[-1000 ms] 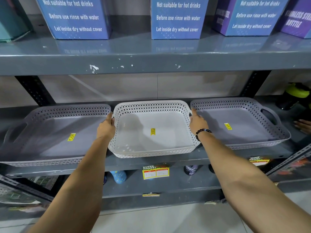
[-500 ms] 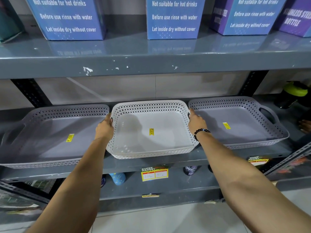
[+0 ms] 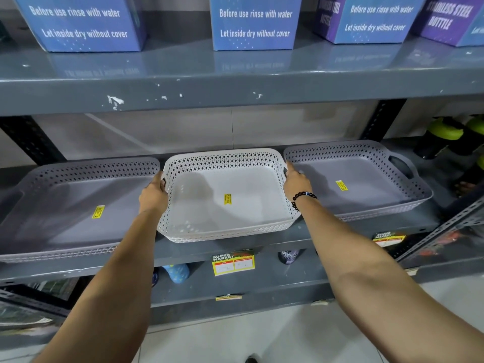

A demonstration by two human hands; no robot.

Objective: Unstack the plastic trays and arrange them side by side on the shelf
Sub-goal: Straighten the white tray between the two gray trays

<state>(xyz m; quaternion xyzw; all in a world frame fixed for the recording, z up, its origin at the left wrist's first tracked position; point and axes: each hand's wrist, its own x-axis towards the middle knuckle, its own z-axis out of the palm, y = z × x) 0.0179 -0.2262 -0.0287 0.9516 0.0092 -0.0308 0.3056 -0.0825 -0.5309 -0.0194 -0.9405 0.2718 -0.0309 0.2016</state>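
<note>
Three perforated plastic trays stand side by side on the grey middle shelf (image 3: 262,247). The white tray (image 3: 199,213) is in the middle, and it looks like more than one white tray nested together. My left hand (image 3: 154,196) grips its left rim and my right hand (image 3: 297,186), with a black bead bracelet at the wrist, grips its right rim. A grey tray (image 3: 65,195) lies to the left and another grey tray (image 3: 366,179) to the right. Each tray carries a yellow sticker on its floor.
Blue and purple bottle boxes (image 3: 255,22) line the upper shelf (image 3: 235,85). Green-lidded dark bottles (image 3: 442,136) stand at the far right of the middle shelf. Price tags (image 3: 233,263) hang on the shelf edge, with bottles on the shelf below. Someone's fingers (image 3: 465,186) show at the right.
Both hands have stayed on the white tray's rims. The view has shifted slightly downward and the tray looks a little nearer the shelf's front edge.
</note>
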